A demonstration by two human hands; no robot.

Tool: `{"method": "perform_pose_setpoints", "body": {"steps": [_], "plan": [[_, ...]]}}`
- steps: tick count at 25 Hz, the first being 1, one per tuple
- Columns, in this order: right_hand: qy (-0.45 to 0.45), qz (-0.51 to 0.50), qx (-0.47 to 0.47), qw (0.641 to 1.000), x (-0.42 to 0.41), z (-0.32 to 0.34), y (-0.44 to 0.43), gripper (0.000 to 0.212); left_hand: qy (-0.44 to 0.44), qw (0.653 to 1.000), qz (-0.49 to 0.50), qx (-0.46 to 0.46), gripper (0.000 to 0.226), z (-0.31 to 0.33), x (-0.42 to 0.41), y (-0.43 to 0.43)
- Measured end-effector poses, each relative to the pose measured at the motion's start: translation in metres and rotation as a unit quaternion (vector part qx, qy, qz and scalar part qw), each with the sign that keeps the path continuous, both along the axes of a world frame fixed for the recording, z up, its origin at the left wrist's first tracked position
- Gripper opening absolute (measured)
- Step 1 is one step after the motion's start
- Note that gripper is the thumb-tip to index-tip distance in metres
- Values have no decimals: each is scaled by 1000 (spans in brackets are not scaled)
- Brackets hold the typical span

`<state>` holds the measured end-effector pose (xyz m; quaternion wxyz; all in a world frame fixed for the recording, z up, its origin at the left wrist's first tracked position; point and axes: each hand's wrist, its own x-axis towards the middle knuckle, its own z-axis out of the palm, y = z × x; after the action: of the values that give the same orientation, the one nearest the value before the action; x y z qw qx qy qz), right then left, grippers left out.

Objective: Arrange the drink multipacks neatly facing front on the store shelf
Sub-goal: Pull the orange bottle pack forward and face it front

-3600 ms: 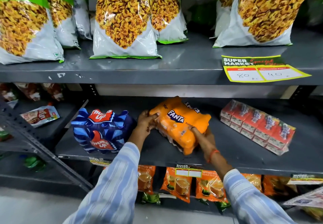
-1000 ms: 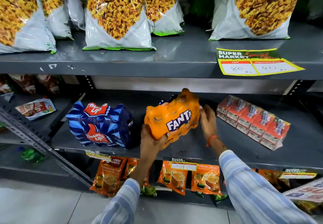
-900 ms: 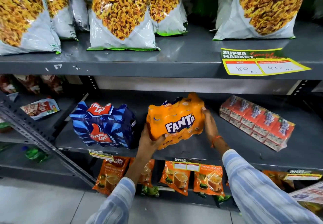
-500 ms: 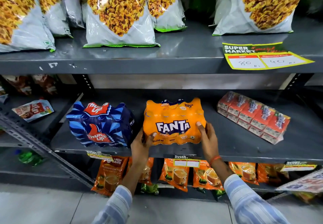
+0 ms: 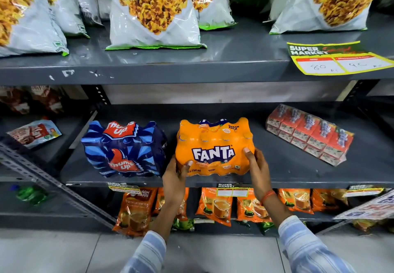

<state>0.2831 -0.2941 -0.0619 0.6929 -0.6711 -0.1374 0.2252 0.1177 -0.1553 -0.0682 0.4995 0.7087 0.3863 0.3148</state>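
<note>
An orange Fanta multipack (image 5: 214, 142) stands upright near the front edge of the grey middle shelf (image 5: 277, 176), its logo facing me. My left hand (image 5: 174, 176) grips its lower left corner, thumb on the front. My right hand (image 5: 257, 168) holds its right side, thumb on the front face. Just left of it, a small gap apart, stands a blue Thums Up multipack (image 5: 124, 149), label forward. A red juice-carton multipack (image 5: 309, 134) lies at an angle on the right of the same shelf.
Large snack bags (image 5: 155, 10) line the upper shelf, with a yellow price tag (image 5: 339, 59) on its edge. Orange tea pouches (image 5: 215, 205) hang below the middle shelf. A slanted metal brace (image 5: 53, 185) runs at left, beside a side shelf holding a small packet (image 5: 34, 133).
The Fanta pack was turned from lying tilted to standing upright with the logo forward, then set down on the shelf. Both hands slid to its lower front corners.
</note>
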Motion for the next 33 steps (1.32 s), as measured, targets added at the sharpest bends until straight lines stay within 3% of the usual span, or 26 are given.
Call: {"method": "perform_pose_setpoints", "body": {"steps": [14,20,25,29,33], "plan": [[7,19,0,1000,-13,4,-2,39,47,999,14,23,46,-1,-5,2],[-18,79,-20,996,-9,6,-7,53,68,985,148,55,47,14,0,-19],[-47,108,-48,992,7,10,-20,49,91,962,170,193,68,41,30,-64],[-197,42,-97,975,38,23,-43,50,87,941,170,278,76,60,70,-98],[-264,-139,-152,942,109,23,-96,54,27,933,111,342,73,72,133,-143]]}}
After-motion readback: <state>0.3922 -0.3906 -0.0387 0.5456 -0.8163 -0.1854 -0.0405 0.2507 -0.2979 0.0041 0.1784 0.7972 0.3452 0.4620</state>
